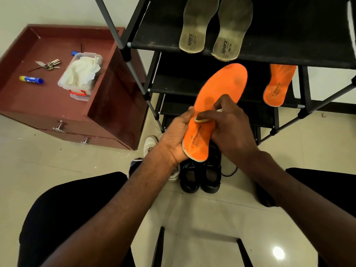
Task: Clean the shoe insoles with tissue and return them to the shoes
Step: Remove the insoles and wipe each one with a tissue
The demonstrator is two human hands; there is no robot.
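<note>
Your left hand (178, 134) gripped the heel end of the long orange foam insole (215, 105), holding it tilted above the pair of black lace-up shoes (201, 176) on the pale tiled floor (192, 218). Your right hand (229, 128) pinched a small wad of white tissue (200, 118) against the insole's middle. A second orange insole (277, 85) lay on the black fabric shoe rack (279, 31), below two worn grey insoles (215, 26). White tissues filled a clear plastic box (81, 74) on the maroon drawer cabinet (38, 93).
</note>
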